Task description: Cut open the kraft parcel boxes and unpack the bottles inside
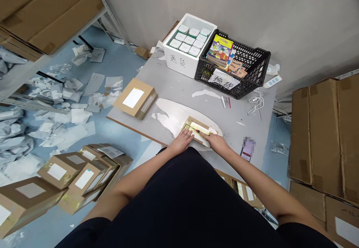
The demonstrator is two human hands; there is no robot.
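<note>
A small cardboard box point(192, 121) with yellowish tape and a white label lies near the table's front edge, on a piece of white sheet point(179, 112). My left hand point(181, 141) rests on the box's left front corner, its fingers stretched out and lying flat. In my right hand point(215, 141), at the box's right side, is a slim tool with a red and black handle point(198, 130), which looks like a utility knife. Its thin end points left across the taped top. The right palm and part of the handle are hidden.
On the table point(182, 87) stand a taped carton point(134, 97), a white foam box point(179, 61) of small boxes and a black crate point(254, 59) with books. A phone point(248, 150) lies right. Cartons point(84, 178) and scrap paper point(78, 115) cover the floor at left.
</note>
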